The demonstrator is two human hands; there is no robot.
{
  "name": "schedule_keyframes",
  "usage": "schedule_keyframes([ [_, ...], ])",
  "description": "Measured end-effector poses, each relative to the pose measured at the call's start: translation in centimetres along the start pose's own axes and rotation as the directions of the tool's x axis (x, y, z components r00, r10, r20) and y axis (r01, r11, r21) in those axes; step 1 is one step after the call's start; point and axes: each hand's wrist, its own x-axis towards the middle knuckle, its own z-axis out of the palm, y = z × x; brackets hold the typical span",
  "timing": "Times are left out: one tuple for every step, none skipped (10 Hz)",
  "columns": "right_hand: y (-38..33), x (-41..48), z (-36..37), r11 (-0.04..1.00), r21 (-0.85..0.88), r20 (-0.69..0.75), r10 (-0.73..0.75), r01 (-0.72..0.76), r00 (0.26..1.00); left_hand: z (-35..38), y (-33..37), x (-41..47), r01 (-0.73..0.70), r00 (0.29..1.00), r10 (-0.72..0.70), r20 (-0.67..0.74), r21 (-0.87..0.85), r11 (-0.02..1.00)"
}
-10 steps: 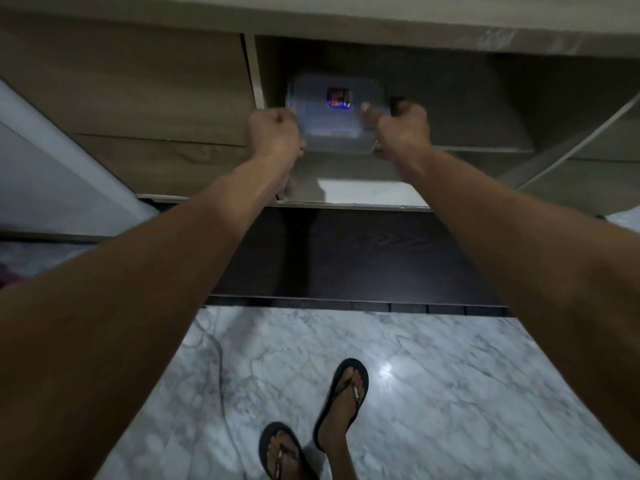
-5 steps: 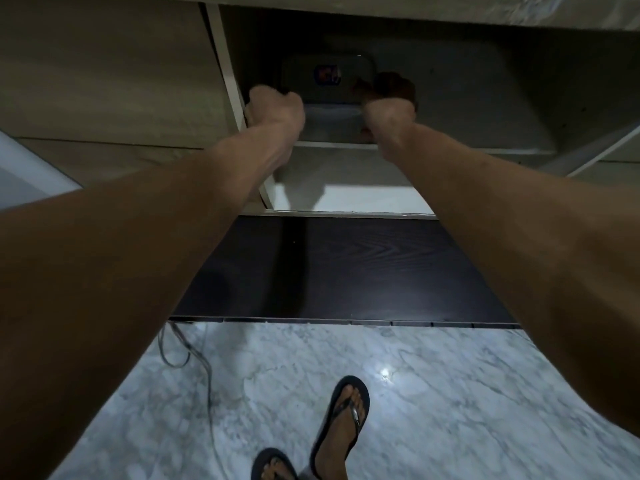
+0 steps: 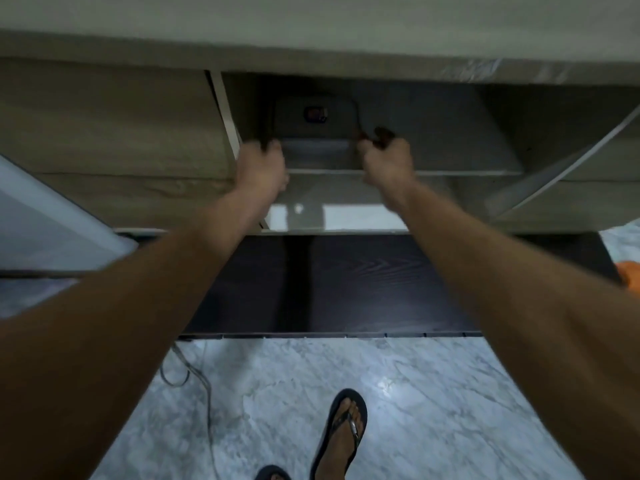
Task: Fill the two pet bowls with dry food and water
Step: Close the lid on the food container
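While both arms stretch forward into the open cabinet (image 3: 433, 133), the left hand (image 3: 262, 168) sits at the left edge of a lidded plastic container (image 3: 313, 133) resting on the cabinet's upper shelf (image 3: 450, 173). Its fingers are curled inward, the knuckles toward the camera, and appear to touch the container's left front corner; motion blur smears the fingertips, so whether they actually grip the plastic cannot be told. The right hand (image 3: 386, 161) is at the container's right front corner with its fingers likewise bent and partly open, their tips dark in the cabinet's shadow; its hold is equally unclear.

That container is a rounded-corner rectangular box, greyish and translucent-looking, with a small red and dark label (image 3: 314, 113) on its lid. It lies in deep shade well inside the compartment, so its contents cannot be made out.

Pale wood-grain panels form the cabinet front, with a thin light strip edging the opening and a door (image 3: 568, 168) swung out at the right. Below, a glossy shelf reflects light, then a dark wood-grain plinth (image 3: 346, 282). White marble floor (image 3: 433, 410) with grey veining lies underneath, crossed by a thin cable (image 3: 207, 403). One foot in a black flip-flop (image 3: 343, 434) stands on it.
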Motion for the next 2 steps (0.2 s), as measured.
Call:
schedule_keyframes([
  [0.1, -5.3, -3.8, 0.998, 0.056, 0.038, 0.02, -0.022, 0.999, -3.4, -2.2, -3.8, 0.135, 0.99, -0.131, 0.061, -0.075, 0.988],
  [-1.1, -11.5, -8.4, 0.978, 0.175, 0.021, 0.115, -0.117, 0.993, -10.0, -8.4, -11.1, 0.363, 0.916, -0.352, 0.193, -0.025, 0.931],
])
